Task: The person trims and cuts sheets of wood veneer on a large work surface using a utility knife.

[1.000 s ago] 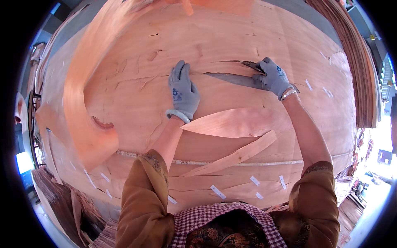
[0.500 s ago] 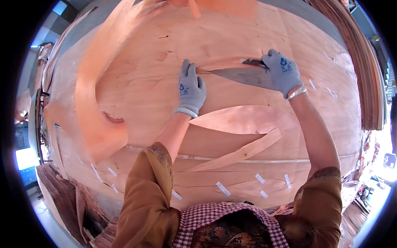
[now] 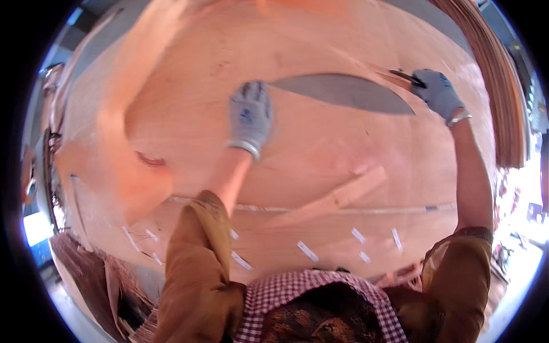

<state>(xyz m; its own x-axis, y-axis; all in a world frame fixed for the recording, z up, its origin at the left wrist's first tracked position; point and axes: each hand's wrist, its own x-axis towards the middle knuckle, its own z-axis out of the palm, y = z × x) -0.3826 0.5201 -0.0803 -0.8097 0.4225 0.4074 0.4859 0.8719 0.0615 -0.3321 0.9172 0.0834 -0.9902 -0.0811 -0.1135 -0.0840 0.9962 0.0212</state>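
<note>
A wide sheet of reddish-tan wood veneer [image 3: 320,137] spreads before me, with a leaf-shaped opening [image 3: 349,94] showing a grey surface beneath. My right hand [image 3: 439,96], in a grey-blue work glove, is closed around a dark-handled knife [image 3: 407,77] near the opening's right end. By the knife lies a thin veneer sliver [image 3: 394,80]. At the opening's left tip, my gloved left hand [image 3: 250,113] rests on the sheet with its fingers curled in. It is somewhat blurred, and whatever is under the fingers is hidden.
A long curling veneer strip [image 3: 114,137] lies at the left. Nearer me is a loose narrow veneer piece [image 3: 343,194] beside a pale seam. Several short white tape pieces [image 3: 307,251] dot the near part. Stacked veneer [image 3: 512,114] stands along the right edge.
My right hand has moved right with the knife. My left hand has shifted slightly left and its fingers have curled. The opening is wider, and the loose leaf-shaped veneer piece no longer shows.
</note>
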